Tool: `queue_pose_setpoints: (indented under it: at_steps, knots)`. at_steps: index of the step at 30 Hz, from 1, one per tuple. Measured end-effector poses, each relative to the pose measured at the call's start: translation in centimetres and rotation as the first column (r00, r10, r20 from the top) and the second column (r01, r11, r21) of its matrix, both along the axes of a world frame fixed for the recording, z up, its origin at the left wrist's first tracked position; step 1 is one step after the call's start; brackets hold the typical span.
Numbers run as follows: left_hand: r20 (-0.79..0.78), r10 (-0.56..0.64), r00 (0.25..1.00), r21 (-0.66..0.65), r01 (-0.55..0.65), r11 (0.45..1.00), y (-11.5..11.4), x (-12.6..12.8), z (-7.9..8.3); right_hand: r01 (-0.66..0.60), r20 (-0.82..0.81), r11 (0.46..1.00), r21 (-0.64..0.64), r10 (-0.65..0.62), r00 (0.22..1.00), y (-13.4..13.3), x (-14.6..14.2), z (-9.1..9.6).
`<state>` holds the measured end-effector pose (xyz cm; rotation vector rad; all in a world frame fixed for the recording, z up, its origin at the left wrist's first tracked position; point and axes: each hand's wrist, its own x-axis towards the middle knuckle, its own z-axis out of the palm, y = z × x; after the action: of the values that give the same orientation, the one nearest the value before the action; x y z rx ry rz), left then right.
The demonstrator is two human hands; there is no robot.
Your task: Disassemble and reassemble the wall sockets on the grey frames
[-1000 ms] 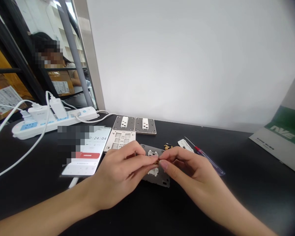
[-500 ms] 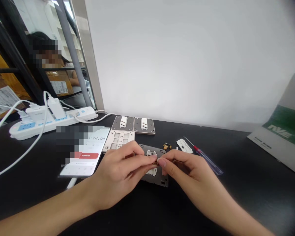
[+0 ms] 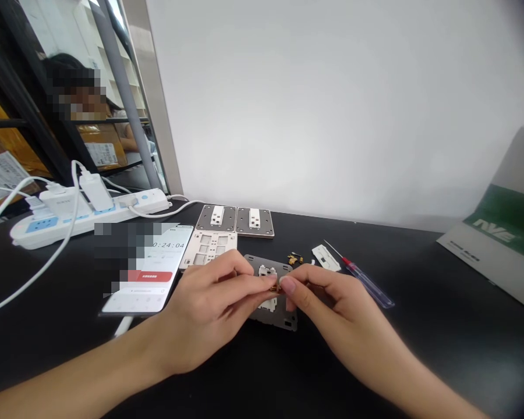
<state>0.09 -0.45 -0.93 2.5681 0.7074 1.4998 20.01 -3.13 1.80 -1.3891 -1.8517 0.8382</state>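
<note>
My left hand (image 3: 218,308) and my right hand (image 3: 327,294) meet over a grey socket plate (image 3: 279,317) with a white insert (image 3: 268,305) in its middle. Between their fingertips is a small copper-coloured metal piece (image 3: 275,287), pinched from both sides and mostly covered by the fingers. Just behind my right hand lie several small brass pieces (image 3: 294,259). To their right are a white plastic cover (image 3: 326,258) and a screwdriver (image 3: 367,283) with a clear handle and red collar.
Two finished-looking grey plates (image 3: 217,218) with white inserts stand by the wall, with a pale frame (image 3: 207,247) before them. A phone (image 3: 146,273) and a white power strip (image 3: 113,206) with cables lie left. A green-and-white box (image 3: 502,221) is at right. A person sits behind the glass.
The view has shifted slightly, so everything sits a little further left. Both hands keep their pinch on the small metal piece, with hardly any finger movement.
</note>
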Motion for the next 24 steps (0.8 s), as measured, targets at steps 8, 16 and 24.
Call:
queue_pose_setpoints:
  at_steps: [8,16,24]
  knots:
    - [-0.020,-0.001,1.000,-0.039,0.001,0.999,0.0,-0.1,-0.2,-0.072,-0.157,0.993,-0.096,0.056,0.986,-0.2,-0.1,-0.3]
    - [-0.398,0.100,0.912,-0.128,-0.163,0.978,-0.6,0.0,0.6,0.143,0.054,0.969,0.201,-0.156,0.986,2.1,2.9,2.0]
    - [-0.633,0.110,0.766,-0.068,-0.197,0.978,-0.5,0.6,0.0,0.158,0.259,0.906,0.394,-0.275,0.926,3.1,6.8,-1.1]
